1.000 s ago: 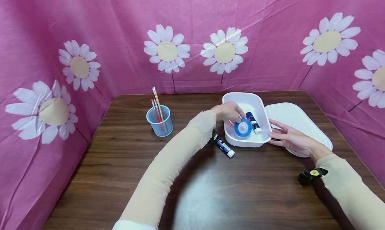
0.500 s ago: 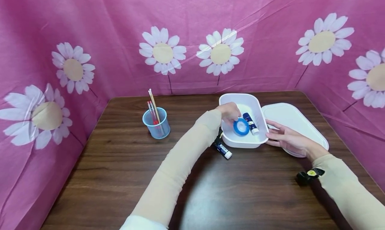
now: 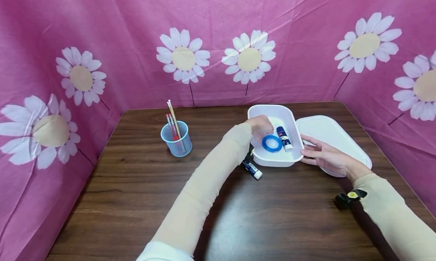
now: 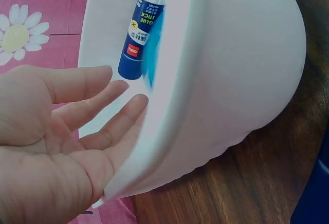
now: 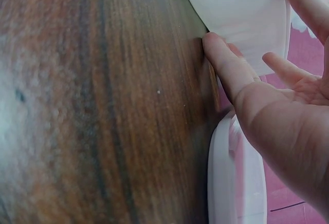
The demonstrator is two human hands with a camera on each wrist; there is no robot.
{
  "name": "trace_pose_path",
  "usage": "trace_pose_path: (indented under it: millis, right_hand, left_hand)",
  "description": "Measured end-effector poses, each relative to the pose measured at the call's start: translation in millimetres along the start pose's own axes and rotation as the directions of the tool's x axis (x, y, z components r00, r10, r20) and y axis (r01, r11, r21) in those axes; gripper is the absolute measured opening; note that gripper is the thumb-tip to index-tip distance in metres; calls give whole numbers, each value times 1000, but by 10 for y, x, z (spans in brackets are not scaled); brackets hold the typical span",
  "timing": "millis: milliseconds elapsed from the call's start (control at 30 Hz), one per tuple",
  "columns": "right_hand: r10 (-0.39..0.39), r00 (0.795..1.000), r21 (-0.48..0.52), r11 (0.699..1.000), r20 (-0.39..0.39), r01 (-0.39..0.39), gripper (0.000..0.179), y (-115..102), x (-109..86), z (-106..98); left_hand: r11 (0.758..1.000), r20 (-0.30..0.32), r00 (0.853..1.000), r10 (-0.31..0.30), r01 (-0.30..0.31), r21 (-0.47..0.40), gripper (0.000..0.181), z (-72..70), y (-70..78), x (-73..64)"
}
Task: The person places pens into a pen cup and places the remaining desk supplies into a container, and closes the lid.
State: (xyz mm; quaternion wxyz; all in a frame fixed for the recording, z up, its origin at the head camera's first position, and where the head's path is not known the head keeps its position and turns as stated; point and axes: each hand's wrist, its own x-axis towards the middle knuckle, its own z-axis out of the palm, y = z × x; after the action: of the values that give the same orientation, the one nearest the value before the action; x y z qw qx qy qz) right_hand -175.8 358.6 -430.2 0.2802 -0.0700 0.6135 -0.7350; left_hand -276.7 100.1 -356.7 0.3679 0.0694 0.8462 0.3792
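A blue roll of tape lies in the white plastic box, beside a dark blue glue stick with a white end. My left hand reaches over the box's left rim. In the left wrist view its loosely bent fingers are inside the box, apart from the glue stick, and nothing is between them; the rim hides most of the tape. My right hand rests against the box's right side, fingers extended. The right wrist view has its fingertips right at the box wall.
Another glue stick lies on the wooden table in front of the box, partly behind the left wrist. The white lid lies flat at the right. A blue mesh cup with pencils and brushes stands at the left. Flowered pink cloth hangs behind.
My left hand has lowered the tape roll into the box and let go of it. It now lies beside the glue stick. My right hand has stayed at the box's side.
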Motion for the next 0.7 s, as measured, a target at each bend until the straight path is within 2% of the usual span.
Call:
trace_pose_path:
  millis: [133,467,600,700]
  right_hand:
    - [-7,1000,8,1000,14,7,79,6,27,-2]
    - [-1,1000,-13,1000,23,2,81,-6,40,-6]
    - [4,1000,-21,1000,18,-4,81,-11,21,-1]
    - [3,1000,-21,1000,19,-2,81,-6,8,-8]
  left_hand:
    - [999,-2,1000,10,-10,-52,31,-4,-17,-26]
    - [985,-28,994,107,-109,-135,32,-68,-32,-103]
    - [973,-31,982,185,-187,-134,35,-129,-23,-188]
    - [954,-29,966,258,-260,-148,37,-179,-61,-254]
